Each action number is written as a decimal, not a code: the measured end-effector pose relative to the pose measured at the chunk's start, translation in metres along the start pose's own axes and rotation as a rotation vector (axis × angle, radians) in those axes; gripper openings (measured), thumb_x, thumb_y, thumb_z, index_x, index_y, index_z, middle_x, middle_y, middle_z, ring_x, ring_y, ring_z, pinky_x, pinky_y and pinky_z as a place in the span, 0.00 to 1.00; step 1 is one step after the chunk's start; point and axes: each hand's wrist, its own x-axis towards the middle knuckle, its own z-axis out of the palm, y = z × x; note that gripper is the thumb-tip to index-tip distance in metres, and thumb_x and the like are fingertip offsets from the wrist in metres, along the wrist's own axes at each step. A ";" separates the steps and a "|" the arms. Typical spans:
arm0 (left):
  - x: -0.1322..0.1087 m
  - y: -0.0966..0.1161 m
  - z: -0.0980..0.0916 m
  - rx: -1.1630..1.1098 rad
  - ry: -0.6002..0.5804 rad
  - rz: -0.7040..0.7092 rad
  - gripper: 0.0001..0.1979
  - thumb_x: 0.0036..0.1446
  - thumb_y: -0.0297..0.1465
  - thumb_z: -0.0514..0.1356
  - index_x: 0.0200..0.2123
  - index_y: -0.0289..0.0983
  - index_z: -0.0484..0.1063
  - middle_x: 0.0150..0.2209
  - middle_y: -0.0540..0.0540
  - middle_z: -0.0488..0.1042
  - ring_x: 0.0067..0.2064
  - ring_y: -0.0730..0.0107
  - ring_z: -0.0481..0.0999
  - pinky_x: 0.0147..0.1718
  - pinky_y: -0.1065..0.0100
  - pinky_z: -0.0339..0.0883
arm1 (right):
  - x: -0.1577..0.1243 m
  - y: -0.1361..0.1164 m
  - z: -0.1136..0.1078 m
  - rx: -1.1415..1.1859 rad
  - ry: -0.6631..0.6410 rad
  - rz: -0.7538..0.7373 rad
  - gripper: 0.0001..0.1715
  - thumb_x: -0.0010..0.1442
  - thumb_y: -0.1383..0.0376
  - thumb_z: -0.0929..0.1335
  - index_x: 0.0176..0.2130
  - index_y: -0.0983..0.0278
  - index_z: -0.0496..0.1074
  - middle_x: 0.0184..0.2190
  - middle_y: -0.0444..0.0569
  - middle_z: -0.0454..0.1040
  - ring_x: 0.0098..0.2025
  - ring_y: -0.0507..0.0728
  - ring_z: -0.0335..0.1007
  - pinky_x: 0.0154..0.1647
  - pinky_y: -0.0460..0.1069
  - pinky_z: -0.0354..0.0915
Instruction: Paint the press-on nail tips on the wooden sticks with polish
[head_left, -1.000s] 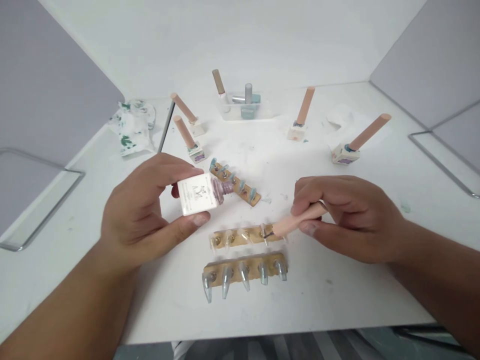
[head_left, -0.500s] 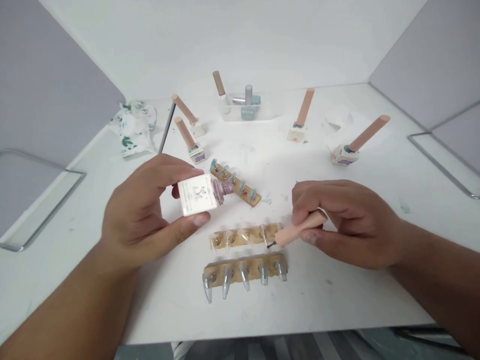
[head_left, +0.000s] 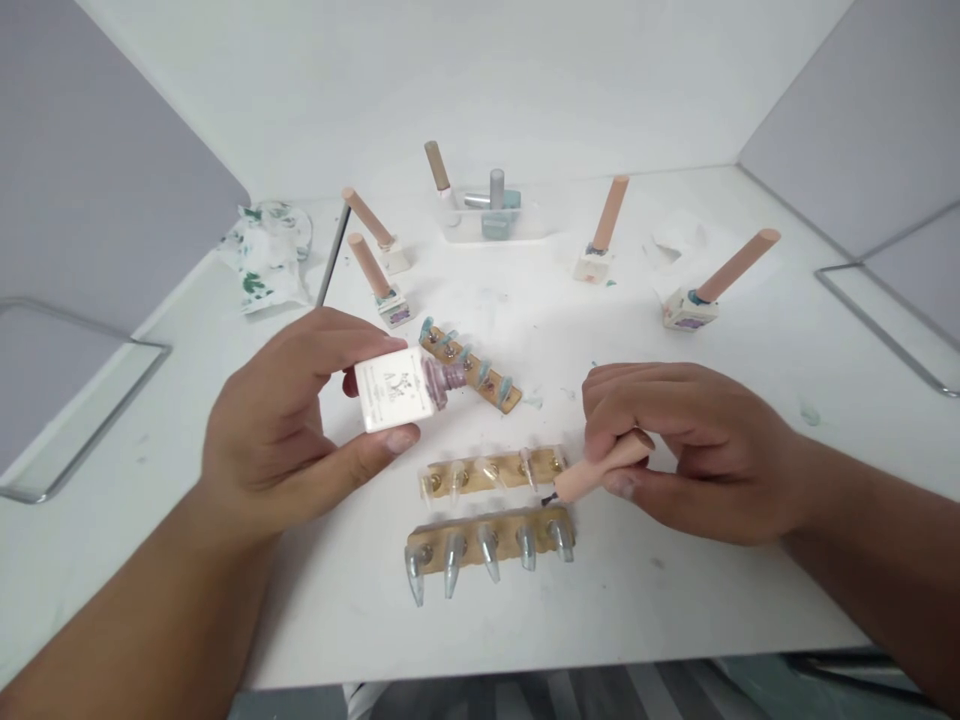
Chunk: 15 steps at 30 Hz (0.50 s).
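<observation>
My left hand (head_left: 300, 430) grips a white nail polish bottle (head_left: 391, 390), tilted on its side, its uncapped neck smeared mauve and pointing right. In my right hand (head_left: 675, 450) is the pink-handled nail polish brush (head_left: 604, 468). Its dark tip is close to the right end of the middle wooden nail stand (head_left: 472, 477), which bears several clear false nails; whether it touches one I cannot tell. Nearest me lies a wooden nail stand (head_left: 510, 530) with silvery glitter nails. Beyond the bottle, another stand (head_left: 487, 385) with teal nails lies slanted.
Pink-capped bottles stand at back left (head_left: 394, 305) and back right (head_left: 690, 308). A clear plastic tray (head_left: 525, 222) with several bottles sits by the back wall. A green-stained white cloth (head_left: 270, 260) lies far left. Metal handles (head_left: 892, 330) border the sides.
The brush in my right hand has shifted slightly down and to the right, toward the front stand. My left hand and the bottle stay nearly still.
</observation>
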 end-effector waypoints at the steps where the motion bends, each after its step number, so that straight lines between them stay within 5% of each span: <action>1: 0.000 0.000 0.000 0.005 0.000 0.009 0.31 0.52 0.23 0.67 0.59 0.39 0.69 0.41 0.45 0.78 0.40 0.63 0.72 0.32 0.60 0.63 | 0.001 -0.001 0.000 -0.001 0.019 0.002 0.05 0.59 0.72 0.65 0.35 0.62 0.65 0.22 0.39 0.63 0.25 0.48 0.58 0.25 0.46 0.57; 5: 0.000 0.000 0.000 -0.001 0.006 0.003 0.31 0.51 0.22 0.68 0.59 0.39 0.69 0.41 0.44 0.78 0.40 0.62 0.72 0.32 0.59 0.63 | 0.002 -0.002 0.001 -0.066 0.076 0.003 0.07 0.59 0.72 0.65 0.36 0.60 0.64 0.21 0.39 0.61 0.23 0.49 0.56 0.25 0.46 0.56; 15: 0.000 -0.002 0.000 -0.005 0.007 -0.015 0.31 0.50 0.22 0.68 0.58 0.39 0.70 0.40 0.44 0.77 0.39 0.62 0.73 0.31 0.60 0.64 | -0.002 0.002 0.003 0.010 -0.027 -0.035 0.07 0.56 0.74 0.64 0.34 0.63 0.66 0.22 0.38 0.63 0.25 0.47 0.55 0.29 0.46 0.59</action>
